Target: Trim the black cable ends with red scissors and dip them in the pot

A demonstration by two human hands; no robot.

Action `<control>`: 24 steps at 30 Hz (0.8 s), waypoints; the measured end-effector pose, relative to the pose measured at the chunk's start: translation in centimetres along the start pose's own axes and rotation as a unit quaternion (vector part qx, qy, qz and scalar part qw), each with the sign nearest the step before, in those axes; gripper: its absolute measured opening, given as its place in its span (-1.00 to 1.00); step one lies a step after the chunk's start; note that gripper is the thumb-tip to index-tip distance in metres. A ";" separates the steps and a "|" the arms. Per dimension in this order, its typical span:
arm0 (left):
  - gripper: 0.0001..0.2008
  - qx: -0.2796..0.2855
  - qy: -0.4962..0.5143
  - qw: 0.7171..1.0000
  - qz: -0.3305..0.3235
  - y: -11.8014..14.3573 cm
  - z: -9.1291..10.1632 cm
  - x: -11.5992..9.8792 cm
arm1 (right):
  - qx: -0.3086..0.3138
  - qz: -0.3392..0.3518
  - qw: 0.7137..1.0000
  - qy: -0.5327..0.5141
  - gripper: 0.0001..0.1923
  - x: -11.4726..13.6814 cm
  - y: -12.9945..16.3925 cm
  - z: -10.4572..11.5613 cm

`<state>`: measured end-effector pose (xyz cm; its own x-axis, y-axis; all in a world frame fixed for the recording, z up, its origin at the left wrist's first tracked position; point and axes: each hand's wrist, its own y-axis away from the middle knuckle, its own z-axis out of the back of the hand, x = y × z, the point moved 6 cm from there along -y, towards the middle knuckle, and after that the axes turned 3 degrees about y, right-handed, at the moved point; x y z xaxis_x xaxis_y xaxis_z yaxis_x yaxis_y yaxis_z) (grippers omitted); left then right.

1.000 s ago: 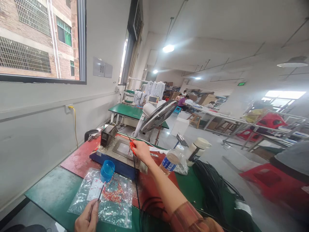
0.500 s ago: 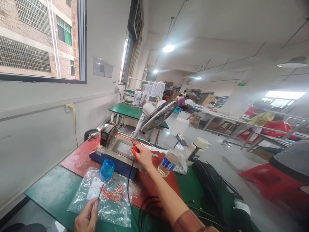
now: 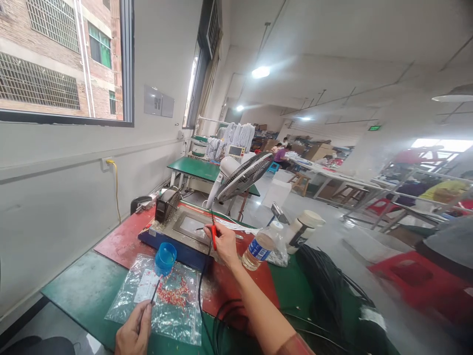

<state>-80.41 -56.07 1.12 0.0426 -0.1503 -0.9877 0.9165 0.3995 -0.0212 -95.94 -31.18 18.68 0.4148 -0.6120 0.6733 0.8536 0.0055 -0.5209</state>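
My right hand (image 3: 223, 242) reaches out over the edge of a flat metal machine (image 3: 185, 231) and grips a red-handled tool (image 3: 213, 235) together with a thin black cable (image 3: 201, 281) that droops back toward me. My left hand (image 3: 133, 331) is low at the near table edge. It pinches the other black cable end (image 3: 155, 291), whose tip rests over a clear plastic bag (image 3: 162, 301) scattered with small red pieces. A blue cup (image 3: 164, 258) stands on the bag's far edge.
A water bottle (image 3: 257, 250), a white jar (image 3: 303, 228) and a tilted fan (image 3: 242, 176) stand beyond the machine. A pile of black cables (image 3: 328, 291) lies at the right. A red mat (image 3: 121, 236) covers the green table (image 3: 81, 291). People work at distant benches.
My right hand has shifted slightly right and nearer along the machine's edge, turning the red tool more upright; the cable now hangs slack in a curve. My left hand has hardly moved.
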 end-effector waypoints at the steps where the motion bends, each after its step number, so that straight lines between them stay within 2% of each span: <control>1: -0.53 0.009 -0.009 1.000 0.002 0.0 -0.1 0.2 | -0.003 -0.010 1.000 -0.013 -0.63 0.1 0.3 0.0; 5: -0.50 0.041 -0.022 0.999 0.019 -0.1 -0.3 0.9 | -0.013 -0.046 0.998 -0.051 -0.58 0.7 2.0 -0.7; 11: -0.50 0.028 -0.025 0.999 0.018 0.1 -0.2 0.3 | -0.031 -0.064 0.996 -0.045 -0.55 2.3 4.5 -2.9; 18: -0.56 -0.017 0.041 0.999 0.009 1.1 -0.4 -1.2 | -0.016 -0.047 0.997 0.063 -0.57 3.1 6.4 -6.1; 21: -0.56 -0.022 0.055 0.998 0.011 1.1 -0.3 -1.1 | -0.007 -0.030 0.994 0.102 -0.58 3.2 6.8 -7.0; 24: -0.50 -0.003 0.068 0.997 0.033 0.8 -0.3 -0.6 | -0.004 -0.016 0.992 0.127 -0.60 3.2 7.0 -7.5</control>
<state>-79.83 -55.44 1.61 0.0488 0.0007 -0.9988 0.9106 0.4108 0.0448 -91.05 -39.08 13.27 0.2939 -0.7915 0.5359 0.8619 -0.0230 -0.5066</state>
